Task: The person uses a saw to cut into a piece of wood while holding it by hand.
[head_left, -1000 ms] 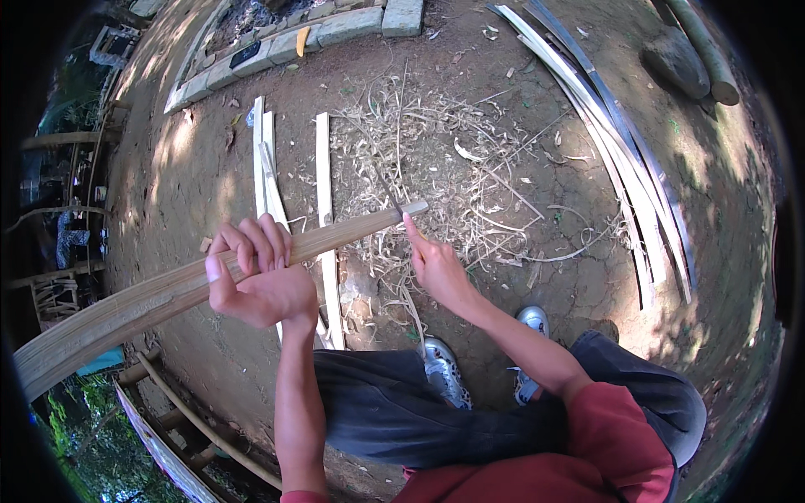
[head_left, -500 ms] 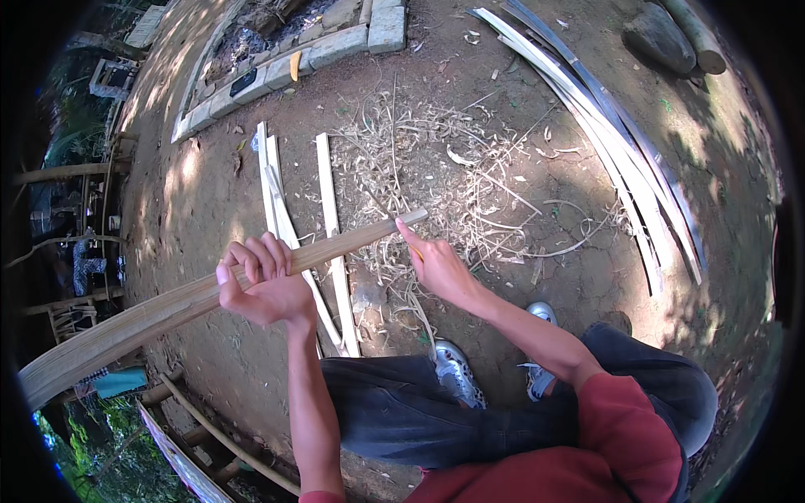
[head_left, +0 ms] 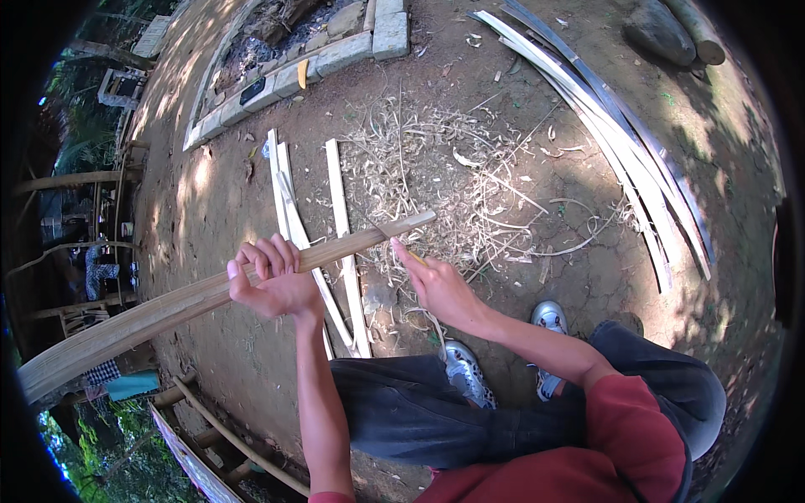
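Observation:
A long pale bamboo strip [head_left: 189, 298] slants across the view from the lower left, its narrow end over the wood shavings. My left hand [head_left: 272, 277] is closed round its middle, palm up and fingers curled over the far edge. My right hand [head_left: 444, 289] grips a slim knife [head_left: 376, 225]; a bit of its yellowish handle shows by the fingers. The thin dark blade lies across the strip a little short of its tip, with the index finger stretched along toward it. Most of the handle is hidden in the hand.
Curled shavings [head_left: 470, 184] litter the dirt ahead. Pale strips [head_left: 345, 243] lie beyond my left hand, and a bundle of long strips [head_left: 620, 142] curves along the right. A stone-edged fire pit [head_left: 344, 54] sits at the far side, a rock [head_left: 658, 33] at far right.
The knife in my right hand has slid back along the strip, away from its tip, and its blade now shows across it. My left hand keeps its hold; the view has shifted slightly.

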### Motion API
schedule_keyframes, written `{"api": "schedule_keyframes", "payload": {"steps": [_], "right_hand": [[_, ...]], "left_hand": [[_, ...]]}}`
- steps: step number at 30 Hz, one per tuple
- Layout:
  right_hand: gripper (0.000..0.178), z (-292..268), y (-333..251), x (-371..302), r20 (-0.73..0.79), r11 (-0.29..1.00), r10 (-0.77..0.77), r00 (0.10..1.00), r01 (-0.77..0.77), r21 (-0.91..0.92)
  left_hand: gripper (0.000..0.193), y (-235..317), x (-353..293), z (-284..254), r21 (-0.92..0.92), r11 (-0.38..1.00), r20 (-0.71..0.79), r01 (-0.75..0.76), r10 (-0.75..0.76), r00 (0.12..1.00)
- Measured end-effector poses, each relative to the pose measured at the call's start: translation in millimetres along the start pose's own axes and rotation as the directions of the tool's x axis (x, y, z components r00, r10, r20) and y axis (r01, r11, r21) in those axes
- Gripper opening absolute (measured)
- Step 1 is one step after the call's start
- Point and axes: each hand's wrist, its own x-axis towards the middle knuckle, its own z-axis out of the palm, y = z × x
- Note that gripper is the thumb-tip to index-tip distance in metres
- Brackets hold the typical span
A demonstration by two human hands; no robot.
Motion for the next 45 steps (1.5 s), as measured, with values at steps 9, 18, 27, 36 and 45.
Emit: {"api": "schedule_keyframes", "payload": {"steps": [9,18,27,36,45], "right_hand": [[0.062,15.3,25.7,7.2,-0.058,0.999,-0.033,0.998,0.034,0.031],[0.065,16.5,43.5,8.1,0.005,0.996,0.091,0.996,-0.091,0.005],[0.064,22.8,72.0,5.4,-0.051,0.987,0.097,0.994,-0.103,-0.124],[0.063,19.8,65.2,3.1,-0.022,0.985,0.026,0.999,-0.03,-0.168],[0.064,26.8,52.8,0.5,-0.051,0.989,-0.049,0.998,0.041,-0.142]], "left_hand": [[0.045,-2.1,4.5,-5.7,0.067,0.998,-0.087,-0.001,0.007,0.996],[0.044,-2.2,7.9,-1.7,0.107,0.994,-0.102,-0.006,0.017,0.995],[0.046,0.6,3.6,7.7,0.081,0.997,-0.068,-0.008,0.013,0.998],[0.045,1.3,4.7,6.4,0.091,0.996,-0.116,0.004,0.007,0.993],[0.044,-2.5,8.5,5.9,0.083,0.996,-0.178,-0.01,0.025,0.984]]}}
